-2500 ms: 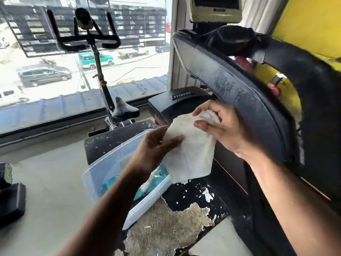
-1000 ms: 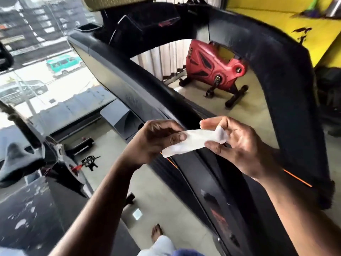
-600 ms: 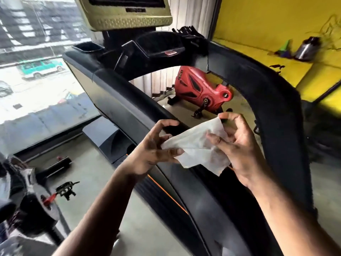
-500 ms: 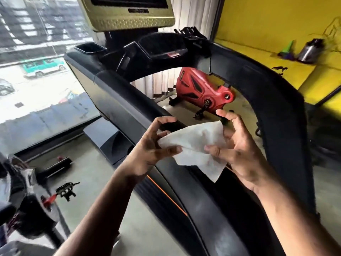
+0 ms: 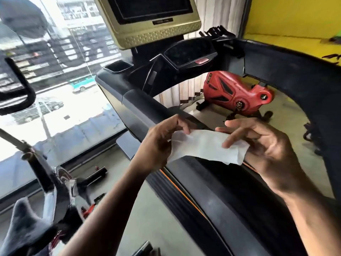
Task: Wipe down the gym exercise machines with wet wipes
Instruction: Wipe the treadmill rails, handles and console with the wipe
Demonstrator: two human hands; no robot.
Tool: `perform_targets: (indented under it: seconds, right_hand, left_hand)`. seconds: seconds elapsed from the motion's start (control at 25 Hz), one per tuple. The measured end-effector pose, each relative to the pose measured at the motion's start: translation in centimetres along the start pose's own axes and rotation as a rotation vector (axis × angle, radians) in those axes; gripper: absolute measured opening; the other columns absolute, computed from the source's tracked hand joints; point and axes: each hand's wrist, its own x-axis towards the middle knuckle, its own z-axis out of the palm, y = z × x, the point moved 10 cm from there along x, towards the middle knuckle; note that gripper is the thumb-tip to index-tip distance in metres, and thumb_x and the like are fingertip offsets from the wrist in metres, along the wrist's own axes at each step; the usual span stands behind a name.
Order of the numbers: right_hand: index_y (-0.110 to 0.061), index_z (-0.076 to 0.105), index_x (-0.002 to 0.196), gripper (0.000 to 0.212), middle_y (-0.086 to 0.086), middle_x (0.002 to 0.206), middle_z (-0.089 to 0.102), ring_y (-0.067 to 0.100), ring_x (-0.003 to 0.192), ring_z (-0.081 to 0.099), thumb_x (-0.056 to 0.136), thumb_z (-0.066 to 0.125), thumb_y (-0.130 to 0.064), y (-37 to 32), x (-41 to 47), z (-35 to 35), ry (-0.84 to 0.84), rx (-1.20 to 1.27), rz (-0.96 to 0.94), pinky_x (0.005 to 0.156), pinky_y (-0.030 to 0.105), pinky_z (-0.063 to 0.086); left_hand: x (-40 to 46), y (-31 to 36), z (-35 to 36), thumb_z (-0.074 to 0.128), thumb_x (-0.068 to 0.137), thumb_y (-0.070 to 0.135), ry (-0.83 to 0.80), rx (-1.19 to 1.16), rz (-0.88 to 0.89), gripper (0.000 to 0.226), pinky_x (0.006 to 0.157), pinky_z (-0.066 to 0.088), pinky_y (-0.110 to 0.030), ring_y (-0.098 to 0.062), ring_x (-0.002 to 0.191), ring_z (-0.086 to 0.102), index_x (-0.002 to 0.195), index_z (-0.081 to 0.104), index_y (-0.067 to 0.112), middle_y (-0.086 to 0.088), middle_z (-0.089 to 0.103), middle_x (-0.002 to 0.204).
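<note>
We hold the wet wipe (image 5: 204, 145) stretched above the treadmill rail (image 5: 147, 109): left hand (image 5: 160, 143) at nine o'clock, right hand (image 5: 262, 145) at three, fingers pinching its ends, likely folding it flat for wiping.

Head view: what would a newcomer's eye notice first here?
First the white wipe, stretched between the left hand and right hand at centre, above the black treadmill rail. Then the red machine on the floor behind, and the gold-framed screen at top.
</note>
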Motion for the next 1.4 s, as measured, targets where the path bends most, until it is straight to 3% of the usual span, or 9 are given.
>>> perform_targets:
  seconds: [0.08,0.24,0.36,0.52,0.68,0.88,1.04,1.28,1.4]
  right_hand:
    - [-0.009,0.066,0.116,0.048,0.01,0.097,0.076,0.025,0.112,0.07,0.085,0.055,0.025,0.8,2.4,2.3,-0.068,-0.044,0.064,0.1,0.037,0.055]
    - [-0.015,0.07,0.107,0.021,0.01,0.095,0.071,0.019,0.094,0.071,0.086,0.073,-0.019,0.8,8.2,8.2,-0.005,-0.057,0.131,0.086,0.024,0.055]
    - [-0.034,0.068,0.109,0.029,-0.008,0.1,0.069,0.011,0.081,0.069,0.084,0.081,-0.042,0.6,11.1,12.8,0.05,-0.362,0.146,0.076,0.025,0.057]
    - [-0.04,0.066,0.114,0.029,-0.014,0.091,0.071,0.003,0.081,0.069,0.087,0.077,-0.037,3.2,12.3,19.0,-0.036,-0.334,0.238,0.068,0.015,0.05]
    - [-0.035,0.073,0.105,0.022,-0.005,0.086,0.07,0.008,0.077,0.067,0.089,0.079,-0.021,8.2,12.3,23.0,-0.062,0.002,0.345,0.069,0.029,0.052]
    - [-0.029,0.076,0.095,0.022,0.003,0.094,0.075,0.016,0.089,0.07,0.073,0.081,-0.025,10.1,13.4,26.9,0.001,0.366,0.32,0.076,0.033,0.052]
    - [-0.029,0.075,0.096,0.028,0.004,0.099,0.075,0.016,0.094,0.071,0.069,0.082,-0.026,9.8,15.3,27.6,0.068,0.5,0.241,0.077,0.031,0.055]
    - [-0.016,0.07,0.102,0.022,0.002,0.118,0.075,0.019,0.115,0.069,0.084,0.073,-0.004,5.9,22.7,27.0,0.258,0.22,-0.117,0.097,0.029,0.053]
    - [-0.029,0.071,0.104,0.025,-0.009,0.107,0.076,0.015,0.106,0.072,0.09,0.073,-0.008,5.4,26.1,27.0,0.42,-0.047,-0.191,0.09,0.028,0.055]
  left_hand:
    - [1.3,-1.9,-2.4,0.061,0.082,-0.029,-0.042,-0.025,0.008,0.045,0.079,0.055,-0.052,-0.025,0.099,0.065,0.101,0.056,0.012,0.001,0.065,0.107]
    - [3.2,-4.4,-8.3,0.058,0.088,-0.028,-0.236,-0.167,0.045,0.032,0.081,0.046,-0.027,-0.015,0.09,0.06,0.095,0.062,0.004,-0.001,0.064,0.097]
    - [3.6,-6.0,-11.7,0.039,0.08,-0.03,-0.418,-0.277,0.061,0.045,0.089,0.045,-0.03,-0.018,0.096,0.063,0.1,0.064,0.002,-0.007,0.065,0.1]
    - [2.5,-9.9,-15.6,0.043,0.076,-0.001,-0.556,-0.398,-0.034,0.039,0.1,0.045,-0.041,-0.033,0.109,0.064,0.106,0.066,-0.01,-0.019,0.069,0.112]
    - [-0.5,-14.9,-17.8,0.077,0.091,0.01,-0.373,-0.293,-0.199,0.028,0.083,0.056,-0.04,-0.028,0.096,0.067,0.11,0.063,-0.005,-0.024,0.067,0.108]
    - [-3.7,-19.0,-21.4,0.073,0.088,-0.005,-0.034,-0.337,-0.38,0.032,0.071,0.052,-0.024,-0.011,0.077,0.062,0.115,0.058,0.004,0.001,0.069,0.088]
    - [-1.3,-19.4,-23.0,0.074,0.092,0.005,0.033,-0.336,-0.298,0.028,0.078,0.054,-0.036,-0.024,0.093,0.065,0.117,0.061,0.003,-0.028,0.065,0.104]
    - [6.4,-19.4,-25.4,0.076,0.087,0.008,0.144,-0.272,-0.131,0.031,0.074,0.054,-0.036,-0.015,0.088,0.066,0.109,0.054,0.012,0.001,0.062,0.105]
    - [11.0,-20.0,-26.5,0.078,0.083,0.005,-0.061,-0.088,0.031,0.028,0.074,0.05,-0.031,-0.015,0.089,0.066,0.102,0.061,0.017,0.008,0.064,0.098]
